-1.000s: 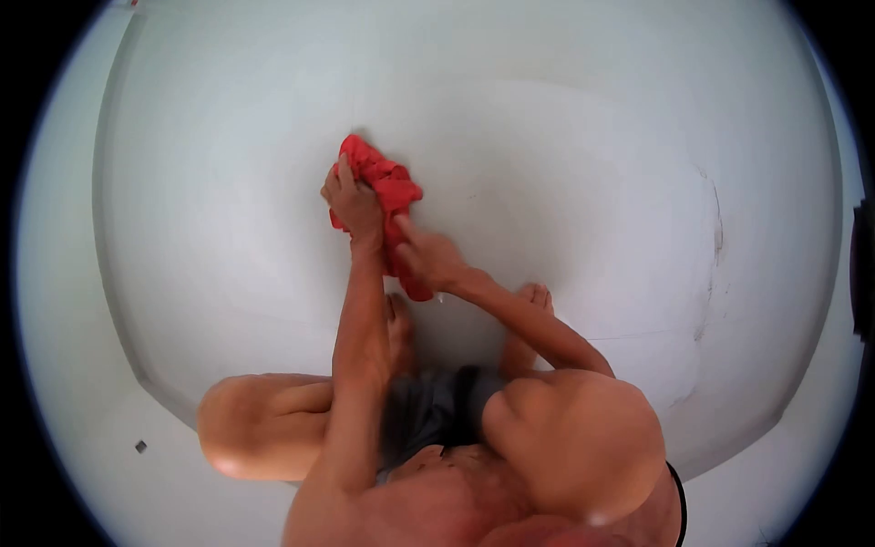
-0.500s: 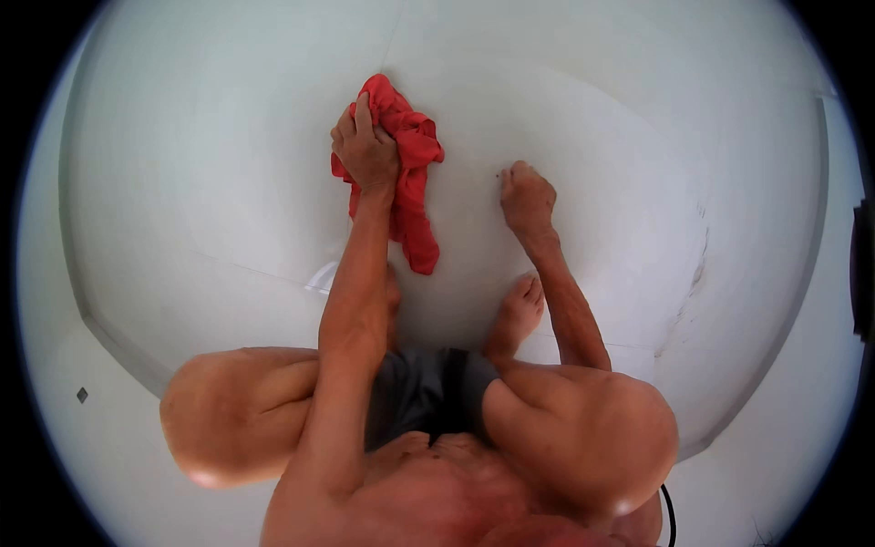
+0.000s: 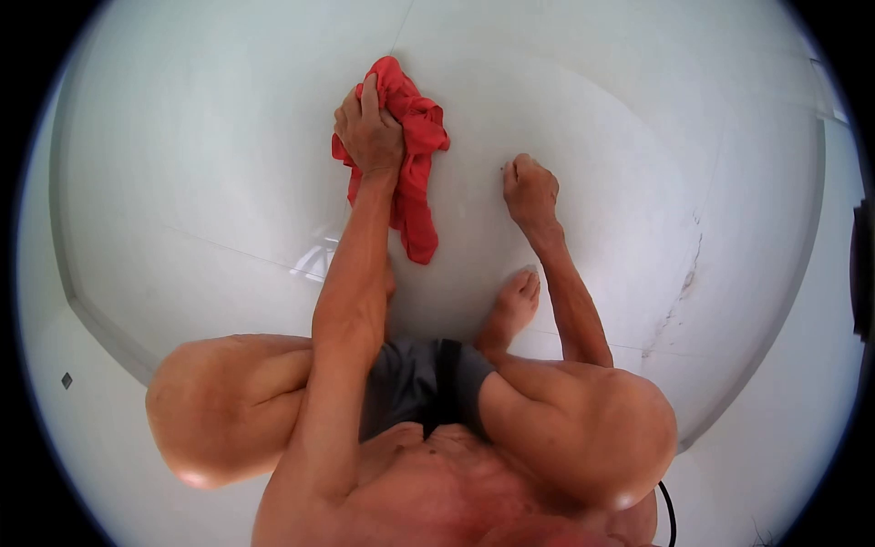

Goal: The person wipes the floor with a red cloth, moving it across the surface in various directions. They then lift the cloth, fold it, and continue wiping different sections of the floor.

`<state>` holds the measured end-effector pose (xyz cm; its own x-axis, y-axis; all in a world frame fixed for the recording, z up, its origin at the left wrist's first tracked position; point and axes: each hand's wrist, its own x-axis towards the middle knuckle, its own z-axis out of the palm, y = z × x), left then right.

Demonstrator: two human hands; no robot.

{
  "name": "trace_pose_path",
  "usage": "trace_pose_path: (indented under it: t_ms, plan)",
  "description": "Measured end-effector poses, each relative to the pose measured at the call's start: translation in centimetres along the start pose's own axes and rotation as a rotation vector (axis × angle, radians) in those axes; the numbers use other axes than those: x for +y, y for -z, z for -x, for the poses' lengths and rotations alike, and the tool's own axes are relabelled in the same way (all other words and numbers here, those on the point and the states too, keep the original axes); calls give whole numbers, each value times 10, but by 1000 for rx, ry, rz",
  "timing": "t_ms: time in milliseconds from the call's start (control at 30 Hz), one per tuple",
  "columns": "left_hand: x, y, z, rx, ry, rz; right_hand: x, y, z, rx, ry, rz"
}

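Note:
A crumpled red cloth lies on the pale floor in front of me. My left hand presses down on its left part, fingers closed over the fabric and the thumb toward the middle. Folds spread to the right of the hand, and one end trails back toward my feet. To the right, apart from the cloth, my right hand rests low at the floor with its fingers curled in. A tiny dark speck shows beside its fingertips; what the curled fingers hold, if anything, is hidden.
I squat with bare knees out to both sides; my right foot is behind the right hand. The glossy floor has thin joint lines and a dark, crack-like mark at right. A black cable curves beside my right knee.
The view has shifted slightly, so the hands and cloth appear a little higher. My left hand keeps its place on the cloth, and the right hand stays curled at the floor.

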<state>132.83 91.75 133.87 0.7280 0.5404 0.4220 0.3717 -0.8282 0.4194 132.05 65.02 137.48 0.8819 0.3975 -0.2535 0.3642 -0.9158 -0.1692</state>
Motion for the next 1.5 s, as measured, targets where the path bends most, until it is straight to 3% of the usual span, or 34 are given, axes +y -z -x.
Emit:
trace_pose_path:
  t_ms: [167,267,367,467,567,667,800,933,1033,1133,1233,1333,1500]
  plan:
    - [4,5,-3,-43,29,17,4,4,-5,84,-43,-83]
    - [3,3,-2,-23,18,18,-3,-4,0,29,-63,-71]
    - [0,-1,-2,-25,11,16,1,4,1,38,67,2]
    - [1,0,-2,-28,13,4,7,6,-8,105,-65,-194]
    - [2,1,-1,-19,9,8,-3,-8,7,135,119,-98]
    - [-1,-2,-2,-31,15,4,10,11,-13,62,-67,-193]
    - [1,0,-2,-2,-2,-5,8,-16,5,131,149,-127]
    - [3,4,-1,-31,18,0,6,9,-11,42,-28,-176]
    - [2,4,-2,-13,2,4,5,-8,3,137,157,-148]
    - [0,-1,-1,-5,-9,0,13,-2,-12,157,87,-182]
    - [1,-1,-4,3,-7,-10,7,-13,7,138,190,-123]
    - [1,-1,-2,-15,-2,-18,10,-1,-7,129,80,-111]
    - [3,-3,-4,8,2,-14,6,-11,0,105,166,-80]
